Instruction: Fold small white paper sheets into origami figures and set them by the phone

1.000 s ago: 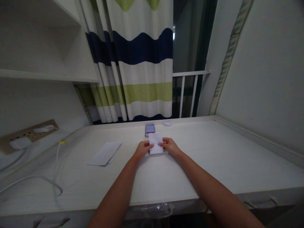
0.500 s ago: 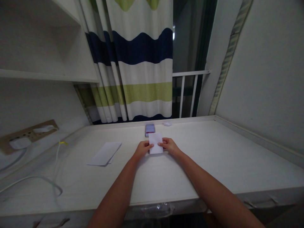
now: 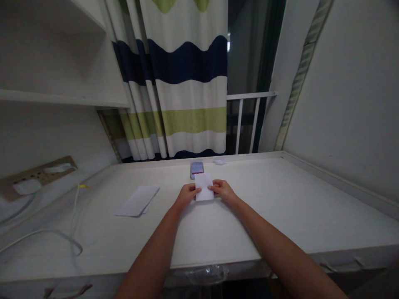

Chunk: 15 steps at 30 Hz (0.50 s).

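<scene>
A small white rectangle of paper [image 3: 204,182] is held up over the desk between my two hands. My left hand [image 3: 187,194] pinches its left edge, thumb on the front face and fingers behind. On the right edge my right hand [image 3: 223,191] grips in the same way. Whether the paper is one sheet or folded layers I cannot tell. Just behind it a phone [image 3: 197,167] with a lit screen lies on the desk, its lower part covered by the paper.
Loose white sheets [image 3: 137,201] lie on the desk [image 3: 280,207] to the left. A small white crumpled item [image 3: 220,162] rests near the back edge. White cables [image 3: 46,232] run from a power strip [image 3: 37,176] at the left wall. A striped curtain [image 3: 190,95] hangs behind.
</scene>
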Each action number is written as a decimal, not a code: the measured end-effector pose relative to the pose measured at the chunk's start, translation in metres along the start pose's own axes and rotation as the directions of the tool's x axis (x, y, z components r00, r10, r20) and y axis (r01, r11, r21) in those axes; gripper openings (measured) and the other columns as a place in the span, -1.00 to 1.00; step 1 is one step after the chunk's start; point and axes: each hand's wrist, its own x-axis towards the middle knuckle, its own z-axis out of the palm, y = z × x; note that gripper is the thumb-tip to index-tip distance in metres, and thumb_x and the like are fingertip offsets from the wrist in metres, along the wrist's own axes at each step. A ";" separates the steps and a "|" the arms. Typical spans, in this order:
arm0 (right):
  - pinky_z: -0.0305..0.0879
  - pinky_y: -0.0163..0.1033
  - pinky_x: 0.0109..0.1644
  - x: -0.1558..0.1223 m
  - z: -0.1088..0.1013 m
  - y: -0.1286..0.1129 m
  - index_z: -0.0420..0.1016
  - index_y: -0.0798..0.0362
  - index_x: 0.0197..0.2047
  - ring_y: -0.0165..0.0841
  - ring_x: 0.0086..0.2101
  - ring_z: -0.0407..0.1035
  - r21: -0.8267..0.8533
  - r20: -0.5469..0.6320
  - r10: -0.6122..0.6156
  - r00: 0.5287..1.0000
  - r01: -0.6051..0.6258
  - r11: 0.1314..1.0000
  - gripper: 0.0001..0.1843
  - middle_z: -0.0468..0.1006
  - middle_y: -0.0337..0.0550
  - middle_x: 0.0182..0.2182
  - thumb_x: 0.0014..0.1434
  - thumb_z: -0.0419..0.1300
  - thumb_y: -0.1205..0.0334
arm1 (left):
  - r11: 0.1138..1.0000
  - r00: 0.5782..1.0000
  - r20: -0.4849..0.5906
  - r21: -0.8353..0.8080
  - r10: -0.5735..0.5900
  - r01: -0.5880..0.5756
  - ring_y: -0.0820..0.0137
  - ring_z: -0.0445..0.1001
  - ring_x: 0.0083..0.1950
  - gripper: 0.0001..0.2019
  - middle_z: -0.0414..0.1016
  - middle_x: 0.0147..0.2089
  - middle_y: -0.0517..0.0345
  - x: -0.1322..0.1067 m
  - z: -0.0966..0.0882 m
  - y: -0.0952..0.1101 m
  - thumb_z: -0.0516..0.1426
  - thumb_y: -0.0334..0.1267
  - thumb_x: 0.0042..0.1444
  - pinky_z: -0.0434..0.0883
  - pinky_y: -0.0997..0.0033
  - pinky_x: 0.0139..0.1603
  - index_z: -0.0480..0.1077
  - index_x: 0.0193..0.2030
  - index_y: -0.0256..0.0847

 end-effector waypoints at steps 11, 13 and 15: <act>0.20 -0.34 -0.48 -0.001 0.001 -0.001 0.32 0.15 -0.58 -0.52 -0.64 0.22 -0.004 -0.007 -0.009 1.000 0.009 1.000 -0.63 0.29 -0.37 -0.74 -0.42 0.34 0.10 | 1.000 1.000 0.011 -0.004 0.001 -0.001 0.42 0.33 -0.54 -0.71 0.43 -0.54 0.07 -0.001 0.000 0.000 0.21 -0.16 -0.30 0.23 0.45 -0.51 0.43 -0.49 -0.40; 0.21 -0.34 -0.48 0.000 0.000 0.000 0.34 0.15 -0.57 -0.51 -0.63 0.24 0.003 -0.002 -0.014 1.000 0.014 1.000 -0.63 0.32 -0.35 -0.72 -0.41 0.33 0.09 | 1.000 1.000 0.010 0.002 0.000 0.000 0.42 0.33 -0.54 -0.70 0.43 -0.55 0.07 -0.002 0.001 0.001 0.21 -0.15 -0.30 0.22 0.45 -0.51 0.43 -0.49 -0.41; 0.21 -0.34 -0.47 0.000 0.000 0.000 0.36 0.15 -0.54 -0.50 -0.61 0.26 0.006 0.008 -0.017 1.000 0.017 1.000 -0.63 0.35 -0.33 -0.70 -0.39 0.33 0.09 | 1.000 1.000 0.004 0.003 -0.006 0.006 0.42 0.33 -0.53 -0.70 0.42 -0.55 0.07 -0.002 0.001 0.003 0.21 -0.15 -0.31 0.22 0.45 -0.52 0.43 -0.50 -0.41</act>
